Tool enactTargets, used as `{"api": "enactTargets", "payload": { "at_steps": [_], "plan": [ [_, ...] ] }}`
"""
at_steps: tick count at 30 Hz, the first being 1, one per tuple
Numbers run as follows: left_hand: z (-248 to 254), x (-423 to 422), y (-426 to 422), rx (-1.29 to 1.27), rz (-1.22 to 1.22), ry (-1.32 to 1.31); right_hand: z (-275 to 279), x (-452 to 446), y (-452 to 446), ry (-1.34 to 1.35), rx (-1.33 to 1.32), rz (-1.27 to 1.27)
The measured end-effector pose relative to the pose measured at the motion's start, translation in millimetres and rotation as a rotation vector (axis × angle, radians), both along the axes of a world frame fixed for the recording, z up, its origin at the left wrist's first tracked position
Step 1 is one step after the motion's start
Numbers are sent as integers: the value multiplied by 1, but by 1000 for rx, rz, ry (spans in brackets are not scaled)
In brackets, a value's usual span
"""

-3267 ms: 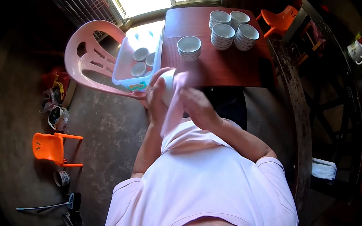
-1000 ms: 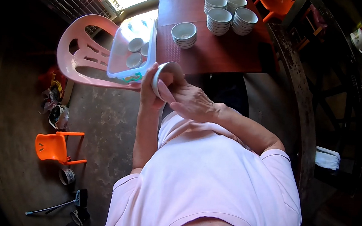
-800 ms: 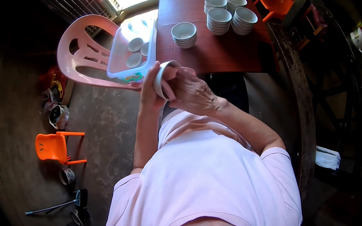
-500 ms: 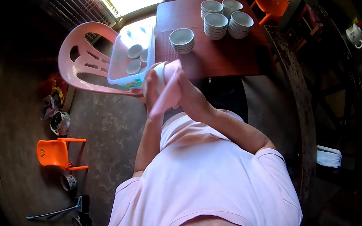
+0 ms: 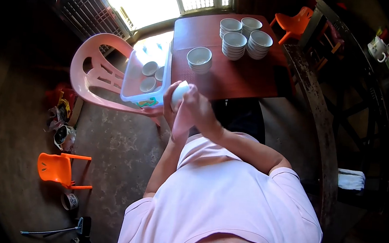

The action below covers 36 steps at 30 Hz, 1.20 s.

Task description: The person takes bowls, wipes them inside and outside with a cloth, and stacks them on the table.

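The left hand (image 5: 170, 104) is curled around a white bowl (image 5: 179, 93), fingers and thumb gripping its side, so the bowl sits tilted in front of the body, clear of the desk (image 5: 192, 33). The right hand (image 5: 203, 115) is bent close against it, its fingers pressed together on a pink cloth (image 5: 184, 119) that touches the bowl and hangs down between the two wrists. Blur and overlapping fingers make it impossible to tell whether the cloth is inside the bowl or only against its outside. Just beyond the left hand, a clear plastic tub (image 5: 133, 99) stands by a pink chair (image 5: 81, 72), beside the left edge of the desk; at least three bowls (image 5: 148, 85) lie loose in it, apart from any stack. On the desk, nearest the hands, is a lone stack (image 5: 199, 61) of bowls, upright and neatly nested. Farther off, toward the right side, four taller stacks (image 5: 234, 47) stand close together. As for progress, wiping this one bowl looks to be under way, since cloth and bowl are in contact and it has not been set down. The stacks seem the likelier place for finished bowls and the tub for those left, but nothing visible marks any bowl as wiped or unwiped, so that division is only a judgement. An orange chair (image 5: 56, 169) stands on the floor to the left, well apart from the work.
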State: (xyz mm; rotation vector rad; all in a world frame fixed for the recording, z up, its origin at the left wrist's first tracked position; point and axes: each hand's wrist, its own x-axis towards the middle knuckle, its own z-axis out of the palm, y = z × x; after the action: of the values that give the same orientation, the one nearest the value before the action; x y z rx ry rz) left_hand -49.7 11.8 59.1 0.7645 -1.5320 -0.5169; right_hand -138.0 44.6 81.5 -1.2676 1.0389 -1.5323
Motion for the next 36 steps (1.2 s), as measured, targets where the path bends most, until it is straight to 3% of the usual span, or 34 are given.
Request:
{"api": "enactTargets", "payload": {
  "at_steps": [2,3,6,7,9,10,13,14,16,17,20,21,24,25,29,31,33,36],
  "plan": [
    [5,3,-3,-237,35,-138,11,-14,-14,-345,144,227],
    [10,5,-1,-177,-20,-161,12,-15,-19,-316,43,165],
    [16,14,3,806,-712,524,23,-20,1,154,-71,-126],
    [15,18,0,860,-782,551,11,-20,2,384,-285,-179],
    [12,29,-8,967,-921,599,4,-17,6,379,-422,-167],
    [13,30,-9,919,-920,543,3,-15,9,370,-487,-164],
    [33,29,-2,770,-883,413,14,-22,16,161,-116,-52],
    [32,32,-4,654,-881,271,19,-26,15,81,-6,6],
    [36,34,-6,185,-763,-111,22,-29,12,-3,43,50],
    [32,34,-8,109,-774,-129,20,-28,11,-49,40,59],
    [41,29,-2,542,-926,494,12,-23,14,40,-55,-41],
    [32,36,-8,747,-893,545,11,-20,18,97,-110,-76],
    [18,42,-11,963,-841,347,-1,-21,20,184,-205,-88],
    [23,43,-11,1019,-916,437,0,-22,21,184,-191,-85],
    [43,36,2,568,-861,218,19,-29,24,105,-86,-28],
    [39,30,4,395,-893,353,20,-31,23,43,-71,-5],
    [45,19,11,420,-862,613,19,-29,24,153,-173,-86],
    [31,38,-7,1080,-940,786,11,-24,25,279,-321,-142]
  ]
}}
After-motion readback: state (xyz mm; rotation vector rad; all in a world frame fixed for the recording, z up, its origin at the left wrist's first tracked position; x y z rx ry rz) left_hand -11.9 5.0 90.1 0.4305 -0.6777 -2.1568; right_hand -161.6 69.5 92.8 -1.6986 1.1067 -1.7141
